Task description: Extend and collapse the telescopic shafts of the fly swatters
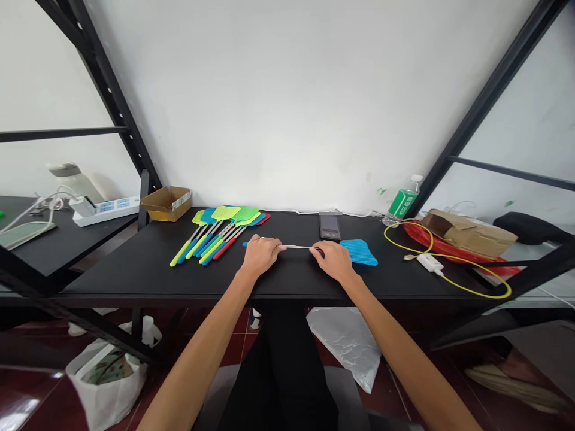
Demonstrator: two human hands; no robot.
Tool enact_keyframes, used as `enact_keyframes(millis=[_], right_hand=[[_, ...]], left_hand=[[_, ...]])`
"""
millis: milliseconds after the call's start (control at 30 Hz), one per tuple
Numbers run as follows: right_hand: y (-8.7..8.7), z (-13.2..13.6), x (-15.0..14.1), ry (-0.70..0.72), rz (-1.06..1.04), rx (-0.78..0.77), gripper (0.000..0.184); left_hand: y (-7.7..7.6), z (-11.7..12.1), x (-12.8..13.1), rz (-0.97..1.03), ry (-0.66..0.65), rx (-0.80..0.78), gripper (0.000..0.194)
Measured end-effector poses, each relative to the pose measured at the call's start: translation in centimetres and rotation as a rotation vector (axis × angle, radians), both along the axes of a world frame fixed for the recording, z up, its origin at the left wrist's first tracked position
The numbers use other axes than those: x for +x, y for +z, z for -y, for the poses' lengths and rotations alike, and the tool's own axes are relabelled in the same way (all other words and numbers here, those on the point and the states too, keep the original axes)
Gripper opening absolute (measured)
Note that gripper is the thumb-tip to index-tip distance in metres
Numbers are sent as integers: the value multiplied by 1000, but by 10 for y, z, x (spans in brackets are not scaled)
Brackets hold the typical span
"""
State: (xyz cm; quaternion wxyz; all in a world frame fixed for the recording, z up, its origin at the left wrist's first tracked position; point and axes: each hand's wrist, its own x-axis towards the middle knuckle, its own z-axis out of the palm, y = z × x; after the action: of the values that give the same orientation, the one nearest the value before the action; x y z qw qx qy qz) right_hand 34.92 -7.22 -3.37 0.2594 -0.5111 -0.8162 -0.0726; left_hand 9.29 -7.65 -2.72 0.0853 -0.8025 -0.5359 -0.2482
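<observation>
While both hands rest on the worktop, your left hand is closed over the thin metal shaft of a swatter, close to its blue grip, and your right hand pinches the same shaft farther along. The swatter's blue head lies flat just past your right hand. A row of colored swatters lies to your left, and a phone sits just beyond your right hand.
</observation>
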Motion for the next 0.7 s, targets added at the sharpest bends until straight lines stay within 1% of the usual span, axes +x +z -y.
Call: enact_keyframes(millis=[133,267,367,533,700], right_hand=[[1,0,-1,44,-17,60,23],[0,-2,-1,63,-39,125,22],[-1,-3,0,69,-47,123,23],[-2,-2,2,59,-39,74,22],[-2,-3,2,50,-32,51,23]], left_hand=[[1,0,4,-22,17,-8,53],[0,-1,5,-17,33,-1,53],[-1,-1,5,2,23,7,48],[-1,-2,4,49,6,33,34],[-2,-4,3,83,-4,53,27]])
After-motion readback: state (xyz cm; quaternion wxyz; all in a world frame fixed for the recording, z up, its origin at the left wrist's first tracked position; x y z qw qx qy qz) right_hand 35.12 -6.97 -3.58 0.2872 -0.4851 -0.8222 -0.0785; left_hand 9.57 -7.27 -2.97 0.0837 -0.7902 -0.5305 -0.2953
